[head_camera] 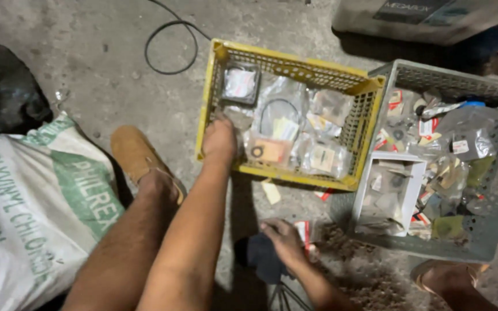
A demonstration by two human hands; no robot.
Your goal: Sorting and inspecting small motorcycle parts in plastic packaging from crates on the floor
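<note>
- The right hand point(286, 242) is lying flat, fingers spread, on small packets point(305, 233) on the floor, at six o'clock.
- The left hand point(220, 140) is reaching into the yellow crate point(291, 61); its fingers are hidden, so I cannot tell their grip, but bagged parts point(286, 129) are lying just at three o'clock of them.
- A grey crate point(494, 201) is sitting at three o'clock.
- A white sack point(24, 201) is resting at nine o'clock on the concrete floor point(87, 57).
- A black cable point(171, 46) is looping at twelve.
</note>
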